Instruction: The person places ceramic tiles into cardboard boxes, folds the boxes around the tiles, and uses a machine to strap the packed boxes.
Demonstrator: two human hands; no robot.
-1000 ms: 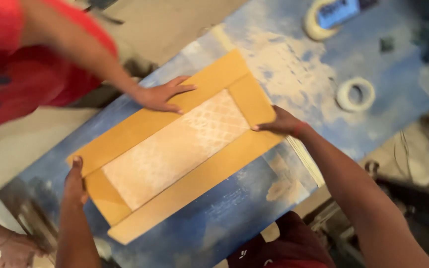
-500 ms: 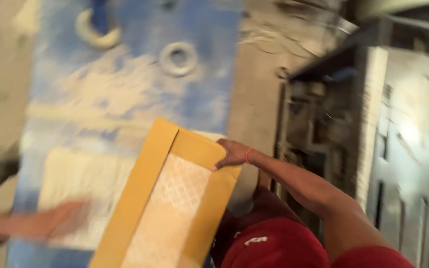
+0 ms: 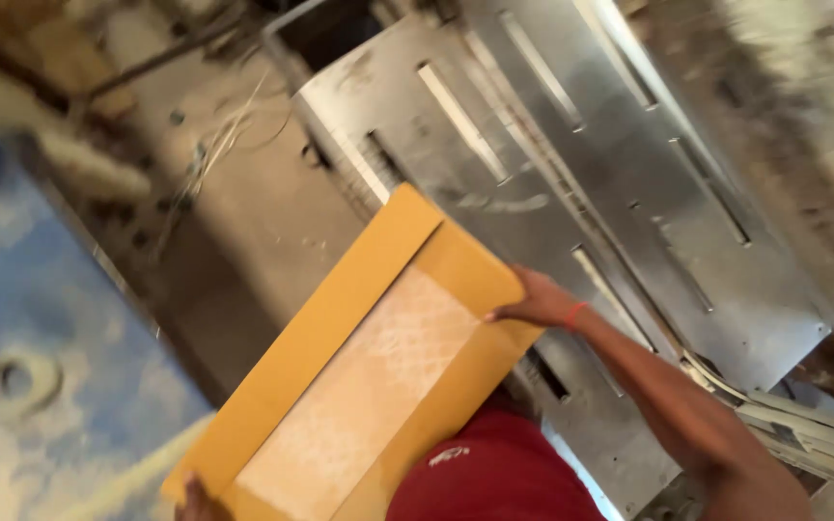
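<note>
Above the metal sheets (image 3: 629,193), each hand, right (image 3: 533,301) and left (image 3: 195,504), grips the yellow panel (image 3: 359,376).

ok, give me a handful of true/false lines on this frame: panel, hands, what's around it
1. The right hand grips the far end of the yellow-bordered panel. True.
2. The panel lies flat on the blue table. False: it is held up, mostly over the floor and the person's lap, only its near corner over the table edge.
3. A roll of tape sits on the blue table. True.
4. The panel's middle is solid black. False: it is a pale, patterned inset inside the yellow border.
5. A slotted metal sheet lies beyond the panel. True.
6. The left hand is high above the panel. False: it is at the panel's near bottom corner.
</note>
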